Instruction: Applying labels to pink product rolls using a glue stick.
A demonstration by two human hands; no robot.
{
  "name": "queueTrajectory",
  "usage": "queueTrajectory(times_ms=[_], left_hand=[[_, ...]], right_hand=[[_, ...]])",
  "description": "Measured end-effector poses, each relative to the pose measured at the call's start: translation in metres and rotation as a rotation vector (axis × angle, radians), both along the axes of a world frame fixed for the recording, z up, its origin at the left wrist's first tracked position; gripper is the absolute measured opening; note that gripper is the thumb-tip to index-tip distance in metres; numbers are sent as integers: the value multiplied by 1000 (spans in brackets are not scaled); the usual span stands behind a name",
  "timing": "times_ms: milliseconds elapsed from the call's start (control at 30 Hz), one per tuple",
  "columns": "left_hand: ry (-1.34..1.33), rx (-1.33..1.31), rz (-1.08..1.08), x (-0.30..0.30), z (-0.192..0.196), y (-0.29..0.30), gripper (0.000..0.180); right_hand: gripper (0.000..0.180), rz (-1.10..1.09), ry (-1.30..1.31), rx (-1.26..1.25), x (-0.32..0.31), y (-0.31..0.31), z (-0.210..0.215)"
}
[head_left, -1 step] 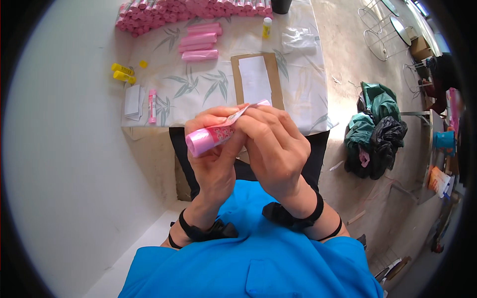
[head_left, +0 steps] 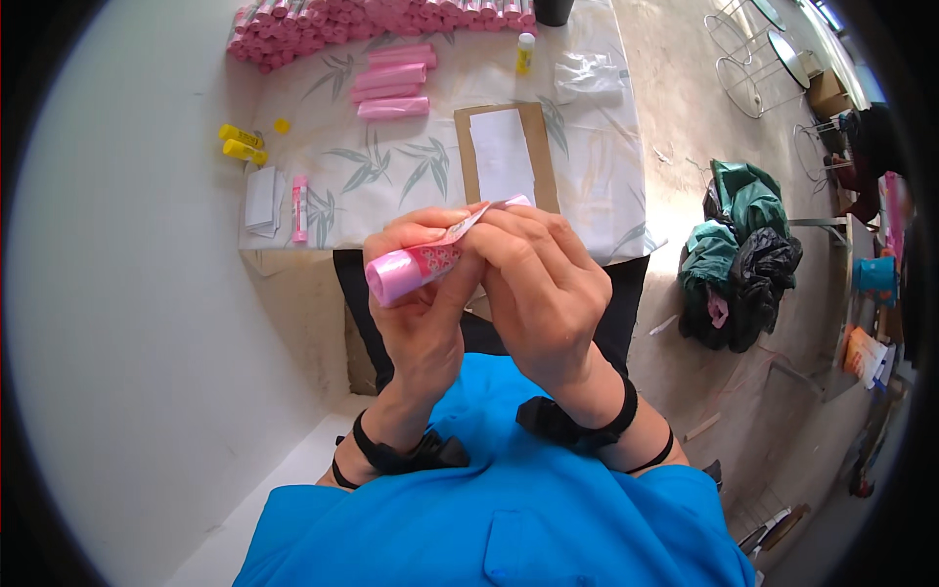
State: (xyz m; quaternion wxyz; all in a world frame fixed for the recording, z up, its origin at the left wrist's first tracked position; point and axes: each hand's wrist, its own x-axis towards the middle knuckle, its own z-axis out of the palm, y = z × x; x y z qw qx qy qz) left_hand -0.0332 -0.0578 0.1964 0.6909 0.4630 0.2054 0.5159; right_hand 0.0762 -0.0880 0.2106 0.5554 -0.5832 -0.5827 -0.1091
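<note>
Just over the table's front edge, both my hands hold a roll of thin pink plastic (head_left: pixel 395 276), tilted with its open end to the lower left. A red and pink printed paper label (head_left: pixel 436 258) wraps round the roll, and one edge of it stands up between my fingers. My left hand (head_left: pixel 419 323) is closed round the roll from the left. My right hand (head_left: pixel 544 284) has its fingers bent over the far part of the roll and label. My fingers hide much of that part; its pale pink end shows beyond them.
Before me, a cardboard piece (head_left: pixel 469 166) bears white paper (head_left: pixel 503 152). Left are a labelled pink roll (head_left: pixel 299 209), paper slips (head_left: pixel 260 198) and yellow glue sticks (head_left: pixel 243 143). Farther off: bare pink rolls (head_left: pixel 393 108), a stacked pile (head_left: pixel 323 29), another glue stick (head_left: pixel 525 55). Bags (head_left: pixel 738 254) lie right.
</note>
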Motion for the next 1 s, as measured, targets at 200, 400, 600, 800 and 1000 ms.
queueTrajectory(times_ms=[200,400,600,800,1000], left_hand=[[24,24,64,4,-2,3,28],[45,-284,63,5,4,4,20],[18,-400,24,1,23,2,19],[18,-324,-71,1,29,-2,22],[62,-362,-63,4,31,-8,22]], right_hand=[[23,17,53,14,0,2,-5],[48,38,290,111,-8,0,-24],[89,64,551,-152,9,-30,1],[62,555,1360,-439,14,-32,8],[27,518,1328,-245,15,-33,4]])
